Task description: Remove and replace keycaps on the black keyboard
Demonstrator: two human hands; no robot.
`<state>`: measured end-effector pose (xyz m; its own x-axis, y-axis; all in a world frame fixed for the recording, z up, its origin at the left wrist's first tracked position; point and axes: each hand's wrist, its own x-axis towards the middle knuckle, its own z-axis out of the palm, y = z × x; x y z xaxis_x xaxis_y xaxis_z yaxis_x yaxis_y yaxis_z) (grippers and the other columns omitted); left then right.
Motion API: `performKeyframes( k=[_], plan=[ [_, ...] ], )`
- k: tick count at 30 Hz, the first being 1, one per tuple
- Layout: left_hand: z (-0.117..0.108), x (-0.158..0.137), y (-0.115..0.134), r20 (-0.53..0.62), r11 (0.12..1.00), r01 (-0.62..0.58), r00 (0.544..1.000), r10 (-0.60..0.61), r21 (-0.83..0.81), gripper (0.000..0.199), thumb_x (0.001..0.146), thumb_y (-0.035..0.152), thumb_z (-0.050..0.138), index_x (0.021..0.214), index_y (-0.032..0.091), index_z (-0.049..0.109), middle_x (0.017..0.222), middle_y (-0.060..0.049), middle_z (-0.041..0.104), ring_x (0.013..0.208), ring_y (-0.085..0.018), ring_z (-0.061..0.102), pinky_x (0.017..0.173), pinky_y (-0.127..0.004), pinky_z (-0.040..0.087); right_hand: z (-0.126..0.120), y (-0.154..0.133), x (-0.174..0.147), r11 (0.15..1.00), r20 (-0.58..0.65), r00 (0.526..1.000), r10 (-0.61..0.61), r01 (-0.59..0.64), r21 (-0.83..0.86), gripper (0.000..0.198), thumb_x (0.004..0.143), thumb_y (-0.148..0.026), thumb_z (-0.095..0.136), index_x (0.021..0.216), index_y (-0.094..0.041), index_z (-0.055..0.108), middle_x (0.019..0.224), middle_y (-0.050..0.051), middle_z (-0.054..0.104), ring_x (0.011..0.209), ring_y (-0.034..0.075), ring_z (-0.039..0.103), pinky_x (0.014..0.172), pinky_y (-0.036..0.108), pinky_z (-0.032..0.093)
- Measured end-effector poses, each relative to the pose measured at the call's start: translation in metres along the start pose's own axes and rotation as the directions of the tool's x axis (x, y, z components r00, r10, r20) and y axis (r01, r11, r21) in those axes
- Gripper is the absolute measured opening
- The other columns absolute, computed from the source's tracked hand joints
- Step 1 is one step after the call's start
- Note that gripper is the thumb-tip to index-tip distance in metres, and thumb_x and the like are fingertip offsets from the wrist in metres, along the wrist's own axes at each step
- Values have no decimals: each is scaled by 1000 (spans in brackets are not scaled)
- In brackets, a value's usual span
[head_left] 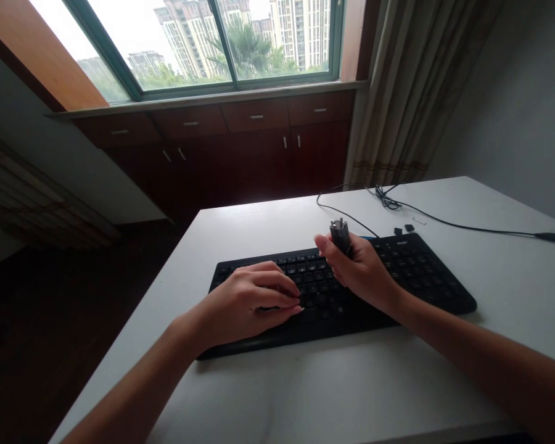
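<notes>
A black keyboard (268,339) lies on the white table, slightly slanted. My left hand (254,299) rests over its left half, with thumb and fingertips drawn together at the lower middle keys. Whatever they may pinch is hidden. Over the right half, my right hand (361,268) is closed around a dark cylindrical tool handle (340,233), held tilted. Several short metal tips stick up from its top end, and its lower part is covered by the hand. A bit of blue shows behind the right hand.
Two loose black keycaps (404,229) and a thin bent wire (419,221) lie beyond the keyboard's right back corner. A black cable (467,228) with a bundled loop runs across the white table (296,388). Wooden cabinets (240,154) stand under the window.
</notes>
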<state>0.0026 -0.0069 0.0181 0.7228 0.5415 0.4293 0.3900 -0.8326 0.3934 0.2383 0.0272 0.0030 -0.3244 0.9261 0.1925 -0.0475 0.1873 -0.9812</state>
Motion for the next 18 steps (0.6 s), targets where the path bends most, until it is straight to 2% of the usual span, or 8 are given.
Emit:
performKeyframes(
  k=[6, 12, 15, 18],
  plan=[
    [0, 0, -2, 44, 1000, 9, 999, -10, 23, 12, 91, 14, 72, 81, 20, 75, 96, -3, 76, 84, -16, 66, 77, -29, 55, 0, 0, 0, 999, 4, 1000, -24, 24, -46, 45, 97, -56, 59, 72, -23, 44, 57, -6, 42, 50, 10, 40, 48, 28, 32],
    [1, 1, -1, 41, 1000, 2, 999, -3, 29, 12, 92, 17, 72, 81, 20, 75, 94, -4, 76, 83, -16, 68, 78, -29, 56, 1, -3, 0, 992, 24, 997, -70, 73, -105, 47, 100, -56, 55, 69, -22, 45, 58, -4, 47, 55, 12, 45, 56, 31, 36],
    [1, 1, -1, 33, 1000, 25, 999, -25, 14, 6, 93, 20, 72, 92, 20, 78, 95, -6, 75, 83, -16, 68, 77, -28, 56, 2, -3, -1, 994, 31, 998, -57, 60, -86, 46, 100, -57, 54, 70, -22, 47, 60, -4, 47, 55, 12, 44, 56, 31, 35],
    [0, 2, 0, 40, 998, 62, 997, -62, 11, 16, 94, 22, 70, 108, 22, 78, 96, -6, 75, 83, -16, 69, 76, -27, 56, 3, -3, 0, 992, 31, 997, -70, 73, -104, 47, 100, -56, 54, 69, -22, 47, 60, -4, 47, 56, 12, 43, 56, 31, 34]
  ],
)
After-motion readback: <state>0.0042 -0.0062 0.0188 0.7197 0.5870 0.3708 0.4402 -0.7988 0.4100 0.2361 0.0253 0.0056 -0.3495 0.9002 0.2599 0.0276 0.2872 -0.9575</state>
